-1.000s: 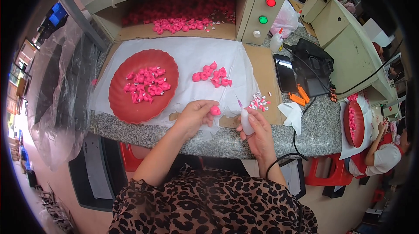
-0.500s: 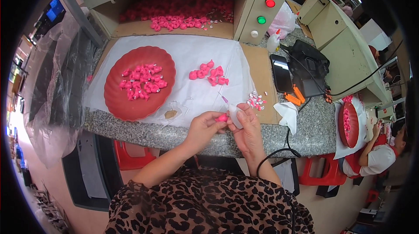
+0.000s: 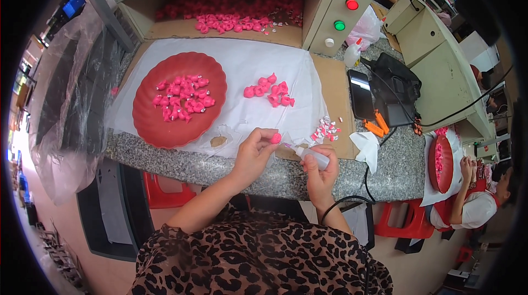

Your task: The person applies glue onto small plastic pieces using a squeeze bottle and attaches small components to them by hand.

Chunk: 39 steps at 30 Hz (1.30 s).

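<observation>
Between the fingertips of my left hand [image 3: 254, 151] is a small pink figurine piece [image 3: 276, 138]. My right hand [image 3: 322, 176] grips a translucent white squeeze bottle [image 3: 315, 158], tilted so its thin purple nozzle [image 3: 289, 146] points left at the pink piece. Whether the tip touches the piece is too small to tell. Beyond my hands a loose group of pink pieces [image 3: 268, 90] lies on the white paper [image 3: 236, 66]. To the right sits a little pile of white-and-pink bits [image 3: 325, 130]. At the left, a red scalloped plate [image 3: 148, 97] holds many pink pieces with white spots.
A beige machine [image 3: 324, 9] with a cavity full of pink pieces stands at the back. On the right lie a phone [image 3: 361, 94], a black bag [image 3: 396, 77], orange-handled tool [image 3: 377, 124], white tissue [image 3: 365, 146] and another bottle [image 3: 353, 53]. A co-worker [image 3: 467, 204] sits far right.
My right hand has turned the bottle from upright to tilted left, its nozzle now toward the pink piece. My left hand has raised the piece slightly, and the hands have moved apart.
</observation>
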Motion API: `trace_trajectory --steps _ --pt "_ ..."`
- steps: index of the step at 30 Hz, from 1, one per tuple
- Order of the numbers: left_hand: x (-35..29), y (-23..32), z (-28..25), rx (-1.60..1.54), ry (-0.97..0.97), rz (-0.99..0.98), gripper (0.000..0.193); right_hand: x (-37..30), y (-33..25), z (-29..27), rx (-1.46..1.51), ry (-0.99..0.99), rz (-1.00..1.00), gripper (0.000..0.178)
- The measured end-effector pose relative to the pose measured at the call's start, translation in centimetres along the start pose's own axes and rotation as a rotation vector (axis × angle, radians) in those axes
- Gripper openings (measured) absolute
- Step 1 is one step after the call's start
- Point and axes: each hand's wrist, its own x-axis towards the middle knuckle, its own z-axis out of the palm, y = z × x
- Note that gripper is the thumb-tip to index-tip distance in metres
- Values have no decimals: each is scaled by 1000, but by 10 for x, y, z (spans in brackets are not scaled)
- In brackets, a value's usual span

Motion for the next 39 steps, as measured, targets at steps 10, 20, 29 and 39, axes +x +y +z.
trace_trajectory --steps 10,20,29,39 --pt "-2 1 1 73 10 88 17 1 6 -4 -179 -34 -97 14" --pt "-2 -3 1 126 20 108 17 1 0 -1 -158 14 -54 17" --pt "-2 0 0 102 18 94 16 2 7 -5 -220 -35 -118 14" --pt "-3 4 -2 91 -9 58 16 5 -5 2 75 34 74 15"
